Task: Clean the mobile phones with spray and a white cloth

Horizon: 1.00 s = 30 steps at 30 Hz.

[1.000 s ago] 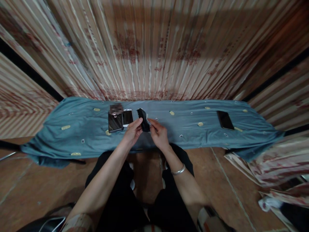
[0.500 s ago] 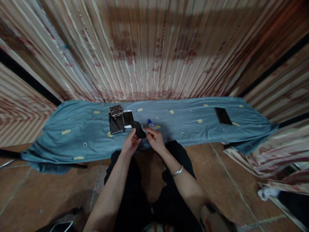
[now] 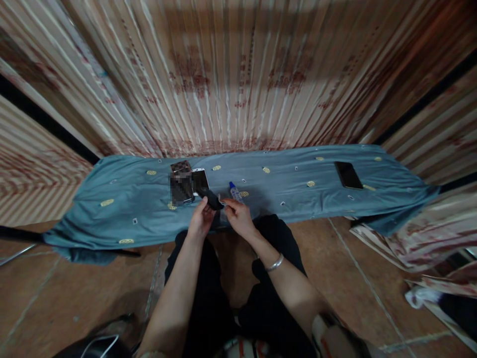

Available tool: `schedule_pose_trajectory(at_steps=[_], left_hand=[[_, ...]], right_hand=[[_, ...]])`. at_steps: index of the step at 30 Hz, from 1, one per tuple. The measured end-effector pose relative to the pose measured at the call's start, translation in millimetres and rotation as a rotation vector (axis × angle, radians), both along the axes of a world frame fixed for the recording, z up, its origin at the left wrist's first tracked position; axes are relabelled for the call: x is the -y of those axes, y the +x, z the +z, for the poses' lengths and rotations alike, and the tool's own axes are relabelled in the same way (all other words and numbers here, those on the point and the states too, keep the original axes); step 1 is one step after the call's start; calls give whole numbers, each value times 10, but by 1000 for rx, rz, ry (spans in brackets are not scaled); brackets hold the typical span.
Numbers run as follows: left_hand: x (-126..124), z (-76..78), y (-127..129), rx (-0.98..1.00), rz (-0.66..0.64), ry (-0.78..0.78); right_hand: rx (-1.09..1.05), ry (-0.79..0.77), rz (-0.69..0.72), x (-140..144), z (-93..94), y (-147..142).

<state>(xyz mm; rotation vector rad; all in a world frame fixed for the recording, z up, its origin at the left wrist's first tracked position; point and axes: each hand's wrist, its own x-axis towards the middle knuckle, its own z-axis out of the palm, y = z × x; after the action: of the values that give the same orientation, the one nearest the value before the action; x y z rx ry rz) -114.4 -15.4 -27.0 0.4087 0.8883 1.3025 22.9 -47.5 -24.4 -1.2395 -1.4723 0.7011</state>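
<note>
My left hand is closed on a dark, curved, flexible-looking piece, its thumb on the near face. I cannot make out exactly what kind of thing it is. At its right end, the fingers of my right hand are pinched together on the edge, where a small pale bit shows. Just beyond my right fingers lies a small clear bottle with a blue cap. Behind the dark piece, partly covered by it, is a white-edged phone with a black screen.
Left of the white-edged phone lies a dark, pixelated device, with a brown patterned item at its top. A black phone or tablet rests far right on the blue patterned cloth. Pleated curtains hang behind; black bars slope at both sides.
The dark piece has tilted and is seen more edge-on, its right end bent up more. Both hands keep their hold. The whole view has shifted slightly.
</note>
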Motion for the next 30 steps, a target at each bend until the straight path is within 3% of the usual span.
schedule_pose_trajectory(at_steps=[12,16,23,30], left_hand=[[-63,-153,270,19,27,-8],[-40,-92,343,35,55,3],[6,98,399,8,118,-16],[9,111,405,-128,119,72]], right_hand=[[-115,16,-52,-12,-45,67],[-76,74,-24,11,-41,129],[208,261,35,108,2,186],[277,283,-1,119,-9,204]])
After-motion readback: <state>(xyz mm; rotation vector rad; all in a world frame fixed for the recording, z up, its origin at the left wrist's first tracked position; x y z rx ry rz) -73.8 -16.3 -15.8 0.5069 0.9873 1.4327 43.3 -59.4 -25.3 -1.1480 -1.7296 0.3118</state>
